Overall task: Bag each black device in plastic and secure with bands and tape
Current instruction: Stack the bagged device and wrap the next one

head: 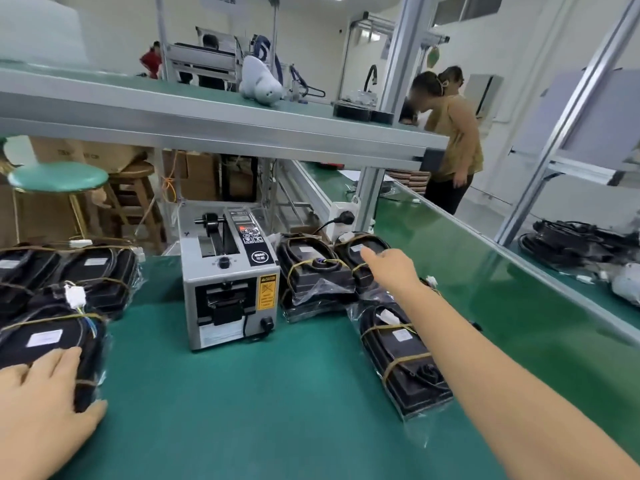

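Grey tape dispenser [230,278] sits mid table [263,410]. Left of it, the left hand [41,407] lies flat, fingers straight, on a bagged black device [52,337]. Right of it, the right hand [391,268] reaches with fingers stretched out over another bagged device [363,252].

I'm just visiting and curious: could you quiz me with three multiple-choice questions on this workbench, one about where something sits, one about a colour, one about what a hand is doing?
1. Where does the grey tape dispenser stand?
A. On the upper shelf
B. On the bench mat between the groups of bagged devices
C. On the stool

2. What colour is the bench mat?
A. Green
B. Red
C. White

3. What is the left hand doing?
A. Holding scissors
B. Hanging off the bench
C. Resting on a bagged black device

Answers: 1 B, devices lie on either side of it. 2 A, the surface is plainly green. 3 C, its fingers lie on the plastic.
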